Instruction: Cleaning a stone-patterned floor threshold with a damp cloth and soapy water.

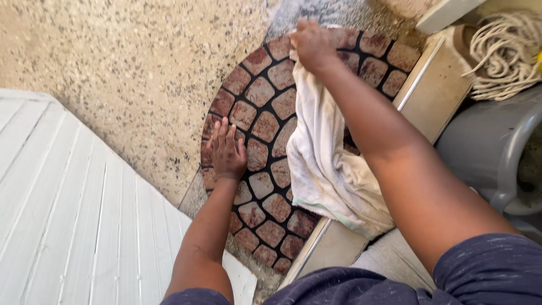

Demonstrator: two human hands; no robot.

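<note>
A half-round doormat (265, 127) with a reddish cobblestone pattern lies on the speckled floor against a doorstep. My left hand (227, 151) rests flat on the mat's left part, fingers spread, holding nothing. At the mat's far edge, my right hand (311, 45) grips the top end of a white cloth (324, 164). The cloth hangs down across the mat's right side and bunches over the doorstep near my body.
A white slatted door (68, 220) fills the lower left. The beige doorstep (435, 90) runs diagonally along the mat's right. Beyond it stand a grey bucket (488, 149) and a cream rope mop head (505, 51). Speckled terrazzo floor (130, 62) spreads at upper left.
</note>
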